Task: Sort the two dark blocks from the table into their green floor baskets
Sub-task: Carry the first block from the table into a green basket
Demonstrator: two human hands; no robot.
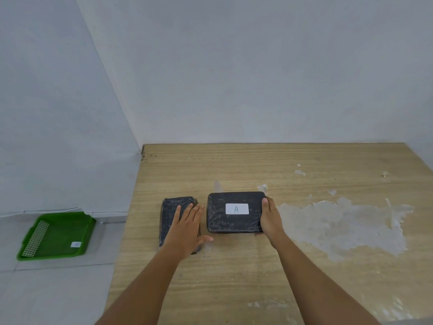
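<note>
Right hand (270, 218): wrapped round the right edge of block A (234, 212) at frame centre, thumb on top, fingers hidden underneath. It's gripped, but no lift can be made out.
Left hand (187, 227): laid flat, fingers spread, over the unlabelled block (169, 215) just left of A. Nothing is held.
Basket (56, 236): one is seen on the floor, lower left of frame, with a small tag inside; a second isn't visible.
Risk: both blocks look film-wrapped and glossy, so a one-edge grip could probably slip. With the left block's label unseen, it could be dropped in the wrong basket.
Materials: dark rounded-corner slabs, white paper label, green plastic tray with perforated strip, wood-grain table (257, 277) with peeled grey patches.
</note>
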